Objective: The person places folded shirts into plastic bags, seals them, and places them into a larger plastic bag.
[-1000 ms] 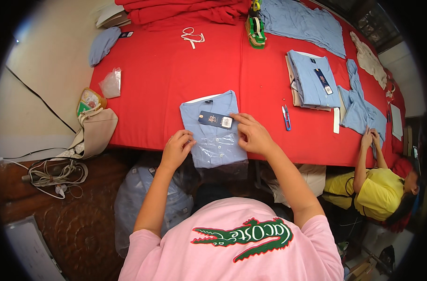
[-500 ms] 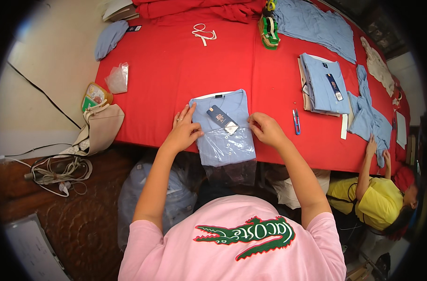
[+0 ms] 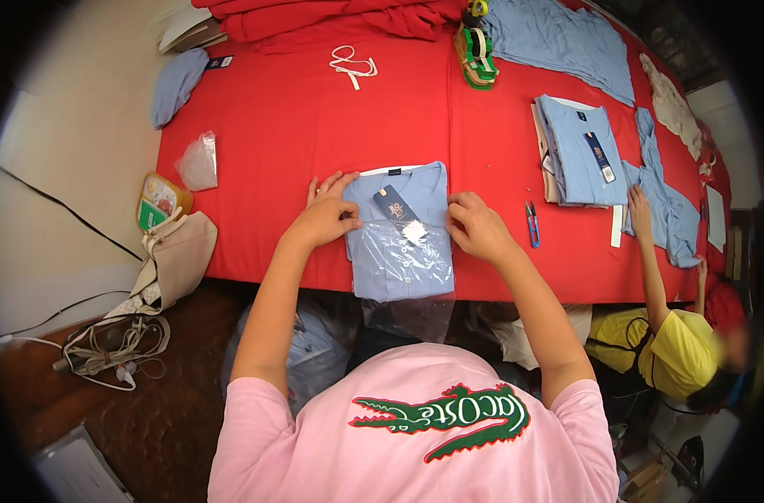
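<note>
A folded light-blue shirt [image 3: 420, 189] lies in front of me with a dark hang tag [image 3: 394, 204] on its chest. A clear plastic bag [image 3: 390, 272] covers its lower part and droops over the table's front edge. At the left side of the shirt is my left hand [image 3: 319, 216], its thumb and curled fingers pinching the bag's mouth, other fingers against the shirt's edge. My right hand [image 3: 480, 228] has its fingers closed in a pinch on the bag's rim at the opposite side. The bag's edge is partly hidden under both hands.
Blue thread snips [image 3: 533, 225] and a stack of folded shirts [image 3: 579, 155] lie to the right. A green tape dispenser [image 3: 477, 59] stands farther back. A co-worker in yellow [image 3: 680, 352] reaches over loose blue garments. A beige bag [image 3: 185, 251] hangs at the left edge.
Both my hands stay at the bag's sides, shifting only slightly. The co-worker's one hand has moved up and left toward the stack of folded shirts. My view has shifted a little.
</note>
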`<action>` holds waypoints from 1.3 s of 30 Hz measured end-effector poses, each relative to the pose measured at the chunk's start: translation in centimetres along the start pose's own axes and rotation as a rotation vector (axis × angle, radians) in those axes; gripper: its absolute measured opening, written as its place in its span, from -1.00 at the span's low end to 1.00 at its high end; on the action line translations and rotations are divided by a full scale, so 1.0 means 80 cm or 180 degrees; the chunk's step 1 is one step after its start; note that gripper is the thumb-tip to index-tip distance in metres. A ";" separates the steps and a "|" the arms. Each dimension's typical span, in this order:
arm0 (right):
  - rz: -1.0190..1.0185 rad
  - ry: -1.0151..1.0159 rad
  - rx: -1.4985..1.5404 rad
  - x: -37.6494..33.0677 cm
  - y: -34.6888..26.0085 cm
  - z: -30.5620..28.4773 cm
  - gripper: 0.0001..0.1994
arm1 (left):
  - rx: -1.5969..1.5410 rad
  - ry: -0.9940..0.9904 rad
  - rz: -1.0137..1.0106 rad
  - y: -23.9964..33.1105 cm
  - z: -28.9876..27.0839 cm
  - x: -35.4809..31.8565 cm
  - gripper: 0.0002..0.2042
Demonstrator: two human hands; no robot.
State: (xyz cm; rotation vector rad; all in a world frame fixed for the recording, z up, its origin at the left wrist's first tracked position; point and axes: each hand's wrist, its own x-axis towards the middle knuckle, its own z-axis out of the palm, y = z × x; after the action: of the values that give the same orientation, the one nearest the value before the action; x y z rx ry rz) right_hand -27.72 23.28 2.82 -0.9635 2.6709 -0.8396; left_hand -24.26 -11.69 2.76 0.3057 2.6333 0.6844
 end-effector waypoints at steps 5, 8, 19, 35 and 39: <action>-0.0191 0.0277 -0.0162 0.020 0.013 -0.006 -0.89 | 0.0069 0.0014 0.0266 -0.007 -0.013 0.022 -0.84; -0.0035 -0.0104 0.0254 0.036 0.034 -0.006 -0.84 | -0.0089 0.0000 0.0247 -0.014 -0.024 0.034 -0.85; -0.0093 0.0694 0.0447 0.135 -0.042 -0.003 -0.49 | -0.0252 0.0397 0.0692 0.008 -0.039 -0.006 -0.79; -0.0410 -0.0131 -0.0205 0.086 -0.059 0.031 -0.33 | -0.0341 0.0784 0.0548 0.001 -0.002 0.011 -0.87; -0.0551 -0.0276 -0.0535 0.093 -0.043 0.035 -0.44 | -0.0006 0.0785 0.0559 -0.006 0.006 0.029 -0.86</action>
State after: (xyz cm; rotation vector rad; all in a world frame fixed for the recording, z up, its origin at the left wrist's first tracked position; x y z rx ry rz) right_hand -30.70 15.14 2.65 -1.2547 2.6455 -0.5952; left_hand -26.22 -11.23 1.37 0.4851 2.8625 0.8286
